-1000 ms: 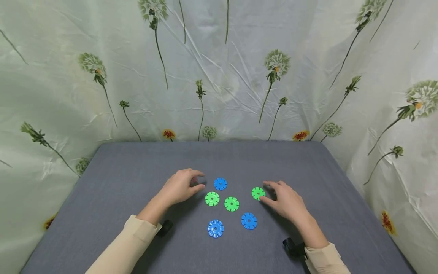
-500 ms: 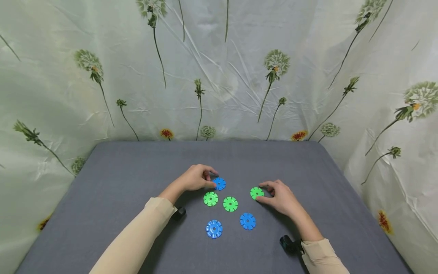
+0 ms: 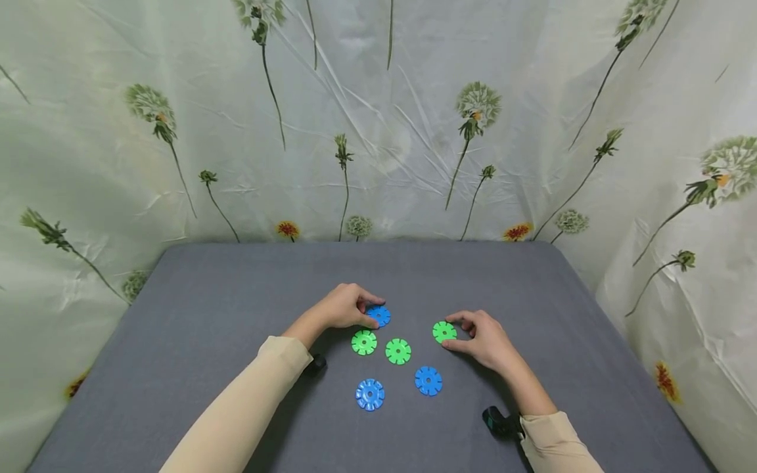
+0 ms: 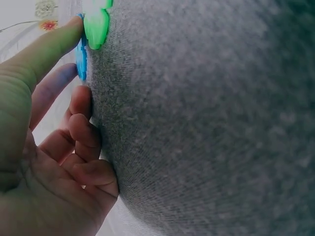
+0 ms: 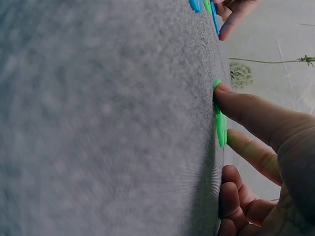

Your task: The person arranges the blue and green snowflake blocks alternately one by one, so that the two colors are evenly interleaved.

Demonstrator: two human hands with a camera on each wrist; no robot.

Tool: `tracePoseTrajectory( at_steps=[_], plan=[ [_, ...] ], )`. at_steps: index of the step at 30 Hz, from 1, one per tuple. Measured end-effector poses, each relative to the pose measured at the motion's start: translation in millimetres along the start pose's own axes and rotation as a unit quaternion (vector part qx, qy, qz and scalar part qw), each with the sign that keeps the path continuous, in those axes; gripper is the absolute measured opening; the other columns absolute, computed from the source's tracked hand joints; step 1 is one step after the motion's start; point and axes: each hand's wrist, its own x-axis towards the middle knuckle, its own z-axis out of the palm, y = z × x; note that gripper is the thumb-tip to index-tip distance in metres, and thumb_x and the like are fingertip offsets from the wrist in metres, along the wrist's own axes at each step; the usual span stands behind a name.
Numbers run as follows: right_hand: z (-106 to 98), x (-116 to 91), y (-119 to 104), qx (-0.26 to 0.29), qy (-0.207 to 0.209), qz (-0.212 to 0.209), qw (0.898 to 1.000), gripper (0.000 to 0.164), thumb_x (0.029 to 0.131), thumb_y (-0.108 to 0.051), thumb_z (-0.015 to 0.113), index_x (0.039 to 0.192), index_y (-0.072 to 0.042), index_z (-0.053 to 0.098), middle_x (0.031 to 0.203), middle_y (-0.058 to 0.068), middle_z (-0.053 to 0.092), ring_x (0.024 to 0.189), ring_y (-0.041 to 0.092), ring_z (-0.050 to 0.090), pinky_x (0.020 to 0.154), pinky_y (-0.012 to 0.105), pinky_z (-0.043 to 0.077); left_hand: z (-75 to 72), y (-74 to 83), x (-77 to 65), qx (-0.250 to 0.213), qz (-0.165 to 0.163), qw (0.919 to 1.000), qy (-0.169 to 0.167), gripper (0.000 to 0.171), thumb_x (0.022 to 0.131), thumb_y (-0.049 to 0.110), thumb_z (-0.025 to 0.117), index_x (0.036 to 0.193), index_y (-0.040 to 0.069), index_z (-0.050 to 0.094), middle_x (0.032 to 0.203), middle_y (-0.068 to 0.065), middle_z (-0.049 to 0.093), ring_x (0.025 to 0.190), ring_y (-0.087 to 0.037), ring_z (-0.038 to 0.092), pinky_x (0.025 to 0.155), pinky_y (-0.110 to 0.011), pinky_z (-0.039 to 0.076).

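Observation:
My left hand [image 3: 342,307] pinches a blue notched plastic disc [image 3: 381,316] by its edges, thumb on the near side and index finger on the far side. In the left wrist view that blue disc [image 4: 82,61] shows edge-on between thumb and index finger, the other fingers curled against the cloth. To the right, a green notched disc [image 3: 443,332] lies between the thumb and index finger of my right hand [image 3: 487,340]. The right wrist view has both fingertips at opposite edges of this green disc [image 5: 221,123]. Both discs appear flat on the table.
Between the hands lie two more green discs, a left one [image 3: 364,342] and a middle one [image 3: 398,351]. Nearer are two blue discs, one at left [image 3: 370,395] and one at right [image 3: 428,381]. Grey cloth covers the table [image 3: 266,269]; a flowered curtain [image 3: 390,131] hangs behind.
My left hand has moved right and taken the far blue disc between thumb and index finger. My right hand has closed its thumb and index finger onto the green disc's edges.

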Motion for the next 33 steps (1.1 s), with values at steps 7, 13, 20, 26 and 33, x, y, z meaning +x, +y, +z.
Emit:
tracePoseTrajectory(
  at_steps=[7,13,20,26,33],
  plan=[
    [3,-2,0,0.001,0.014,0.011,1.000,0.042,0.081,-0.027,0.096,0.119,-0.015,0.083,0.102,0.007,0.065,0.088,0.019,0.054,0.078,0.036,0.044,2.3,1.4,-2.6,-0.002,0.002,1.0000,0.007,0.044,0.088,0.031,0.092,0.131,0.026,0.081,0.069,0.003,0.059,0.065,-0.010,0.044,0.064,-0.025,0.035],
    [12,0,-4,0.009,-0.006,-0.009,1.000,0.039,0.083,-0.031,0.095,0.119,-0.018,0.083,0.100,0.004,0.063,0.086,0.016,0.053,0.077,0.034,0.044,3.6,-3.4,-13.1,0.001,-0.026,0.9996,0.010,0.041,0.086,0.026,0.094,0.125,0.024,0.083,0.076,0.002,0.060,0.072,-0.013,0.047,0.067,-0.028,0.036],
    [3,4,-2,0.002,-0.026,-0.004,1.000,0.036,0.083,-0.024,0.095,0.115,-0.016,0.081,0.096,0.003,0.060,0.083,0.016,0.050,0.077,0.035,0.042,3.1,1.5,-5.0,0.013,-0.007,0.9999,0.009,0.041,0.084,0.027,0.095,0.123,0.022,0.083,0.088,0.001,0.062,0.083,-0.016,0.051,0.077,-0.033,0.041],
    [-3,9,-3,0.019,-0.053,-0.007,0.998,0.037,0.082,-0.021,0.096,0.113,-0.012,0.077,0.093,0.003,0.058,0.078,0.017,0.048,0.073,0.033,0.040,3.1,3.4,-0.3,0.026,0.006,0.9995,0.015,0.037,0.081,0.027,0.097,0.114,0.022,0.081,0.095,0.001,0.064,0.089,-0.016,0.055,0.083,-0.037,0.047],
    [-7,12,-2,0.026,-0.048,-0.004,0.999,0.041,0.081,-0.019,0.096,0.113,-0.010,0.074,0.099,0.004,0.061,0.081,0.016,0.050,0.075,0.031,0.041,0.3,7.2,4.6,0.034,0.023,0.9988,0.027,0.038,0.079,0.026,0.099,0.110,0.020,0.078,0.097,0.001,0.068,0.090,-0.015,0.059,0.085,-0.039,0.051]
  ],
)
